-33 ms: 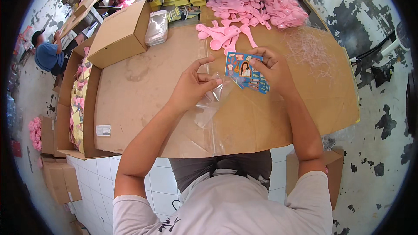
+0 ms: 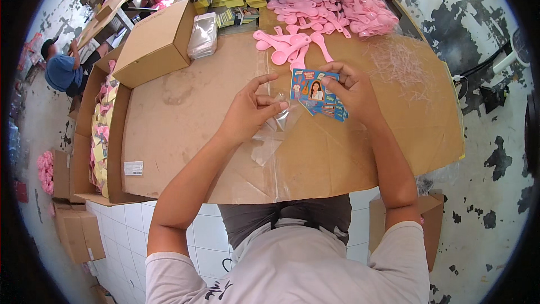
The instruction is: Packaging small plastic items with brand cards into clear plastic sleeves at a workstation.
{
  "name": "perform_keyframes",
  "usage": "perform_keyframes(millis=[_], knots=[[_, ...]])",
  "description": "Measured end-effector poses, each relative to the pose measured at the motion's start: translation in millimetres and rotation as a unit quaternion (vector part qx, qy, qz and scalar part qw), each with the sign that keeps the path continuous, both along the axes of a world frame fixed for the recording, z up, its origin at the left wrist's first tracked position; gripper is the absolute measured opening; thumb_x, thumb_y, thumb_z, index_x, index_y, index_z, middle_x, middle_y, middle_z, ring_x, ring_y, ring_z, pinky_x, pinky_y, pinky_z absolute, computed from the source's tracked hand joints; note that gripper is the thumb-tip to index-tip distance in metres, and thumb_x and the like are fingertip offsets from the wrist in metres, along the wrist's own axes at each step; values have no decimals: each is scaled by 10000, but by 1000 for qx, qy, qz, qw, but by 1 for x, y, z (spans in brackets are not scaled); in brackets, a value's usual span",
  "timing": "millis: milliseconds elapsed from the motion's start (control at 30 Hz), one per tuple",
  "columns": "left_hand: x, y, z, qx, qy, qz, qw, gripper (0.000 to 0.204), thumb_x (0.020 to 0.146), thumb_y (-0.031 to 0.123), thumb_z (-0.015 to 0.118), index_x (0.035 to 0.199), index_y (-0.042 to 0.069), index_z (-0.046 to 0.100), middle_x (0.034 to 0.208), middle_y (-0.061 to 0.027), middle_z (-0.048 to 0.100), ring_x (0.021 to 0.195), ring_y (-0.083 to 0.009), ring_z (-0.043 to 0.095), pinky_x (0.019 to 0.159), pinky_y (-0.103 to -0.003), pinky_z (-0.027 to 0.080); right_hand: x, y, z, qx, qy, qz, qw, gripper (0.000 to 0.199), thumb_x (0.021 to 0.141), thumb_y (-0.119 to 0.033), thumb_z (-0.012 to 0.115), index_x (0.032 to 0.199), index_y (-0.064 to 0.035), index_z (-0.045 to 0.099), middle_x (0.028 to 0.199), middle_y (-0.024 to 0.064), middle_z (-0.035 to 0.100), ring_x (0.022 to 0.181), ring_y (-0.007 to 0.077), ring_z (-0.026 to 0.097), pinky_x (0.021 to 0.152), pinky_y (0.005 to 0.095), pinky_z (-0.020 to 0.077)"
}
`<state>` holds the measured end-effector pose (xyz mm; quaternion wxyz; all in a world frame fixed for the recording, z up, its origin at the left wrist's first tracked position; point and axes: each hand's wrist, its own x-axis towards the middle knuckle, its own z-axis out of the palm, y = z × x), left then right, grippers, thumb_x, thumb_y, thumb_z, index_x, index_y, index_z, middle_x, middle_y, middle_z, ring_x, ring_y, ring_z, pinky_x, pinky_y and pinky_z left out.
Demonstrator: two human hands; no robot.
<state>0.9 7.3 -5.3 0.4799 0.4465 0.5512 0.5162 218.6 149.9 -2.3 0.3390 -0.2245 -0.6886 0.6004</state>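
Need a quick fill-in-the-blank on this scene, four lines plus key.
1. The left hand pinches a clear bag made of ____.
2. The right hand holds several cards with mainly ____ fronts.
3. The loose spoons beyond the hands are ____ in colour.
4. A scatter of thin strips lies to the ____ of those spoons.

Missing words: plastic; blue; pink; right.

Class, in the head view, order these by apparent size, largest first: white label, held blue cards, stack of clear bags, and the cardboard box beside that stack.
1. Cardboard box
2. Blue cards, partly covered by fingers
3. Stack of clear bags, farther from the camera
4. White label
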Motion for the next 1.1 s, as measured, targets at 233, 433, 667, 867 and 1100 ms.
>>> perform_keyframes(millis=[233,433,667,867,1100], knots=[[5,-5,-1,9,48,-63,997,648,969,82,702,1527,37,376,889,-52,758,722,-29,605,633,-198,450,-1,-7,-1,286,-78,52,954,302,969,-86,686,1260,-20,644,946,47,674,759,78,610,646,236,471],[11,-1,-13,84,16,-60,995,562,993,39,648,1502,36,409,975,-90,753,894,-95,677,822,-253,523,-22,-30,-13,18,56,14,998,225,963,-111,706,1162,-7,690,936,24,660,751,56,596,638,224,463],[4,-8,0,59,-5,-28,998,507,988,59,663,1452,11,463,881,-40,728,776,-54,647,668,-207,502,-16,-24,6,246,-116,82,959,222,984,-200,677,1076,0,711,937,63,688,819,132,623,741,307,504],[3,-5,-4,84,22,-17,996,455,1000,83,657,1413,-17,497,781,4,670,643,-11,534,518,-209,393,-28,72,-22,362,-234,-169,886,291,940,-256,682,1080,-5,721,1027,150,702,1017,316,661,883,424,512],[2,-1,-2,77,-27,-2,997,392,1004,103,660,1362,-12,546,820,-5,692,625,-6,535,520,-198,403,-21,101,-33,395,-212,-251,858,291,909,-177,676,1144,-9,715,964,162,720,884,311,685,809,416,528]])
